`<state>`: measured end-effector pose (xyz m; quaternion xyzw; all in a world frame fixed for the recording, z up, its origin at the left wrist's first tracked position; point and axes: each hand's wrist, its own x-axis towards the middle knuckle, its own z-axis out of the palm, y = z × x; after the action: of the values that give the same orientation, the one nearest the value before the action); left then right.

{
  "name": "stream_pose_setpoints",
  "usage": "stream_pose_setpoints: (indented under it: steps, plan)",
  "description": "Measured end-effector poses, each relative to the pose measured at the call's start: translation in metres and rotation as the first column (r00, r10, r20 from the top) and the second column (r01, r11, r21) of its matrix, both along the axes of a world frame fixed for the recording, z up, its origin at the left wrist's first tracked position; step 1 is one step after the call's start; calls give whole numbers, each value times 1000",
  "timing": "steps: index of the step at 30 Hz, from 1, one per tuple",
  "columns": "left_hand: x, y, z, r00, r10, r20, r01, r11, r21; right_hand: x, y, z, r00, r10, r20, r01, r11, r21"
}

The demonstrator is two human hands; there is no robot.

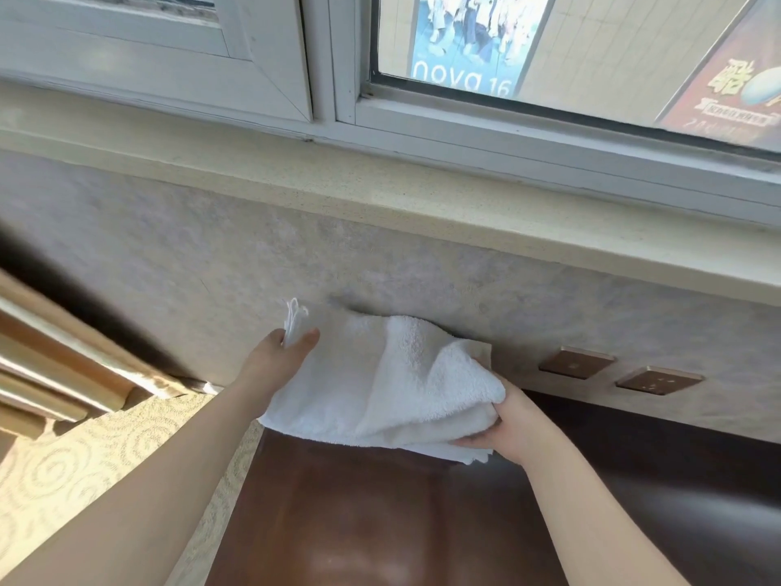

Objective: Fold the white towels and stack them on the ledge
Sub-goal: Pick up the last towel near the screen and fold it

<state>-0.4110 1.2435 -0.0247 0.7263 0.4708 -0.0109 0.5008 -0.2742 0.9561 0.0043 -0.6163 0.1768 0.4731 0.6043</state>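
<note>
left hand [279, 357] fingers pinch white towel [380, 382] corner | right hand [511, 429] fingers grip other end | ledge [380, 205] above | two wall sockets [617, 372] beside | brown table [359, 522] below

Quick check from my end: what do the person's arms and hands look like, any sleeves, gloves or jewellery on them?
Both forearms are bare right to the bottom edge of the picture, with no sleeves showing. The left hand and the right hand are bare too: no gloves, and no watch, bracelet or ring on the parts that show. Nails look short and unpainted where visible.
</note>
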Motion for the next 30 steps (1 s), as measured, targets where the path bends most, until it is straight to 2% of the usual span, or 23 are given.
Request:
stream_pose_setpoints:
  steps: [2,7,10,16,20,26,28,30]
  plan:
    - [1,4,-4,1000,-11,0,11,1000,10,2,-4,1,995,-4,-103,11,997,71]
    - [2,11,-7,998,-5,70,7,1000,-26,16,-8,-3,986,-23,-166,72,952,299]
    - [3,13,-7,992,1,130,2,1000,-19,13,-6,0,995,16,-102,19,942,336]
    - [3,13,-10,972,-8,234,-30,987,156,15,-13,-3,973,-86,214,14,948,319]
    - [2,15,-22,978,10,210,-48,983,177,10,-20,-10,921,-116,371,56,984,166]
    - [4,18,-34,991,3,131,-24,986,164,15,-12,-28,943,-162,290,205,971,-124]
    - [6,18,-32,988,3,155,-28,986,162,20,-3,-25,932,-81,354,190,939,-285]
    - [7,17,-31,985,4,171,-32,986,162,21,9,-19,879,54,473,182,880,-439]
